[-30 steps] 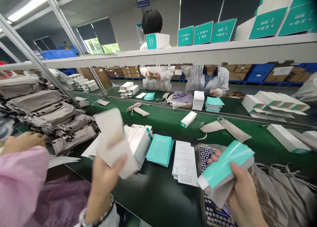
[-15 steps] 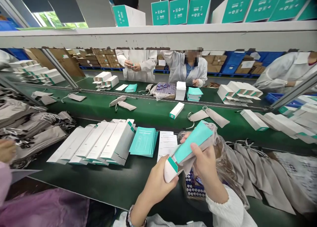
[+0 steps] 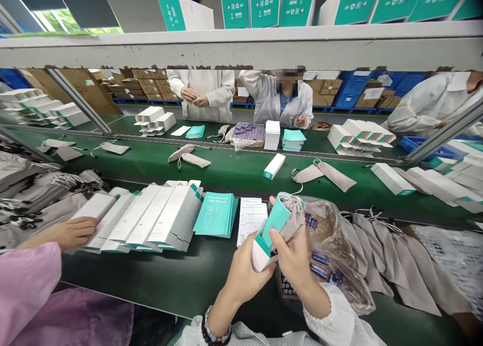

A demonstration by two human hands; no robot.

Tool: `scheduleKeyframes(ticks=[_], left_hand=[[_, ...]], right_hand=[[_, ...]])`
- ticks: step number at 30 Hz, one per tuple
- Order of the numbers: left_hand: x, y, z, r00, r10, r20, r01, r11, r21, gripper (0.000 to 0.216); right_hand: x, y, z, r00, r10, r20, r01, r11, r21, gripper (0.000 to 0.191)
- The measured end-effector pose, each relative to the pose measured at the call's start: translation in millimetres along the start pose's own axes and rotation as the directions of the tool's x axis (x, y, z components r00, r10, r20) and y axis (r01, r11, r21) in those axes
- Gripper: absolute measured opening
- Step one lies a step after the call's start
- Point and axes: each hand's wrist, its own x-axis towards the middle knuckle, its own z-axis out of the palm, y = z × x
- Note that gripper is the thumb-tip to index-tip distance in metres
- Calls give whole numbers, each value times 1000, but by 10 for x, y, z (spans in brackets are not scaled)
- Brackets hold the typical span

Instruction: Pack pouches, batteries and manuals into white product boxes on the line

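My left hand [image 3: 244, 268] is closed round a small white box [image 3: 260, 258] with a teal inner edge, its open end tilted up and away from me. My right hand [image 3: 289, 255] grips a grey drawstring pouch [image 3: 292, 220] together with a curved teal user manual [image 3: 277, 216]. The lower ends of pouch and manual are at the box's mouth, partly inside it; the fingers hide how deep. Just right of my hands, a plastic-lined carton of blue batteries [image 3: 320, 265] lies on the bench. Left of them are stacked teal manuals [image 3: 215, 214] and printed sheets [image 3: 251, 218].
White boxes [image 3: 169, 218] stand in a slanted row at left, where a co-worker's hand [image 3: 77, 231] touches the end one. Grey pouches [image 3: 377, 255] fan out at right. Beyond runs a green conveyor [image 3: 234, 172] with pouches and boxes. A shelf beam [image 3: 241, 49] crosses overhead.
The pouch and manual have tipped more upright, and the manual has curled round the pouch. My right hand has moved slightly left. At left, a co-worker's hand has come in onto the white boxes.
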Motion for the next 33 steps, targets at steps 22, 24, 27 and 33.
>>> scheduleKeyframes(ticks=[22,24,27,33], left_hand=[[78,46,93,997,28,-78,-22,997,73,51],[79,1,144,984,61,-167,-34,986,162,53],[106,-27,127,961,65,-268,-3,974,225,51],[149,30,8,964,93,-249,-72,993,92,41]], right_hand=[[-169,122,104,983,94,-158,-86,995,59,67],[-196,129,146,991,76,-109,-69,995,69,66],[-261,160,195,999,35,-18,-34,998,53,68],[-249,152,211,991,-66,113,78,991,-106,69]])
